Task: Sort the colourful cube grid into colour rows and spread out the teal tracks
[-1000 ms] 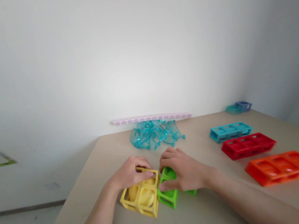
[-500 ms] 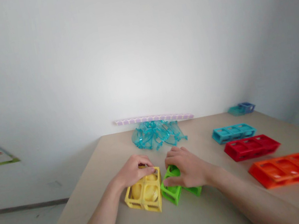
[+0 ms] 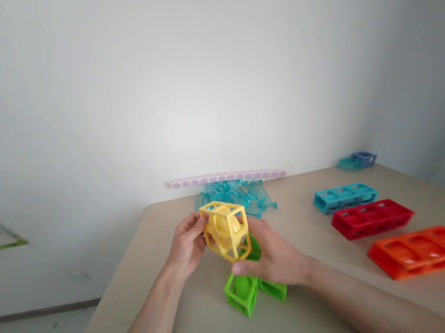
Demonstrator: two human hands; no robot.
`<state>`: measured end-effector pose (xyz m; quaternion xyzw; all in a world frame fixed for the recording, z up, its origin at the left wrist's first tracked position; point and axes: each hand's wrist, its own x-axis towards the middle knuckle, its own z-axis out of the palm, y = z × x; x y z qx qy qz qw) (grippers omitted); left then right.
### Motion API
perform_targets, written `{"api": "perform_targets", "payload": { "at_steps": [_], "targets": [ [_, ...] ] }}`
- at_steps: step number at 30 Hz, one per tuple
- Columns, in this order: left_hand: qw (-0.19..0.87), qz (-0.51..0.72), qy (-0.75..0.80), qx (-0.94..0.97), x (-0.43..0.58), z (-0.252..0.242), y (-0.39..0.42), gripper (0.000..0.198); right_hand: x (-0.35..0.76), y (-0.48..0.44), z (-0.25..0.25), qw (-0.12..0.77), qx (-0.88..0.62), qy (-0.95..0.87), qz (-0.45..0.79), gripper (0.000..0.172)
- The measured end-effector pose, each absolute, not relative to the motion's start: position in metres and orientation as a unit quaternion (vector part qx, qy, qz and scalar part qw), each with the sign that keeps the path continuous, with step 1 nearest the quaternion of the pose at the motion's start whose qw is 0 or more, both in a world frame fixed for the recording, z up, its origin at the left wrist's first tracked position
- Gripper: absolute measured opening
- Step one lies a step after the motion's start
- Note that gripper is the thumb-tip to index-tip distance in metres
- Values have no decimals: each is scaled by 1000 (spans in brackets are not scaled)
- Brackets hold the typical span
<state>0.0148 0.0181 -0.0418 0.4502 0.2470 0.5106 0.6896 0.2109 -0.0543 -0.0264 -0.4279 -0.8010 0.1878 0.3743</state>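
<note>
My left hand (image 3: 187,246) is closed on the left side of a yellow cage-like block (image 3: 225,229) with rounded pieces inside. The yellow block is raised off the table and tilted upright. On the table just below it lies a green block (image 3: 243,289) of the same open-framed kind, with branches going different ways. My right hand (image 3: 279,254) is curled over the green block, its thumb above the near part. The yellow block hides the right fingertips and part of the green block.
A turquoise block (image 3: 346,197), a red block (image 3: 372,219) and an orange block (image 3: 427,251) lie in a row on the right. Clear teal pieces (image 3: 248,193) are heaped at the back by a lilac patterned strip (image 3: 227,177). A small blue block (image 3: 364,158) sits in the far corner.
My left hand has lifted the yellow block from the table, turned it and brought it rightward, over the green one. The green block has shifted a little left under my right hand.
</note>
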Motion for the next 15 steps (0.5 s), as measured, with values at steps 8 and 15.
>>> {"api": "perform_targets", "payload": {
  "at_steps": [8,15],
  "targets": [
    [693,474,177,513,19,-35,6,26,211,-51,-28,513,-502,-653,241,42],
    [699,473,138,518,19,-33,5,38,233,-37,-13,573,-491,-609,243,49]
  ]
}}
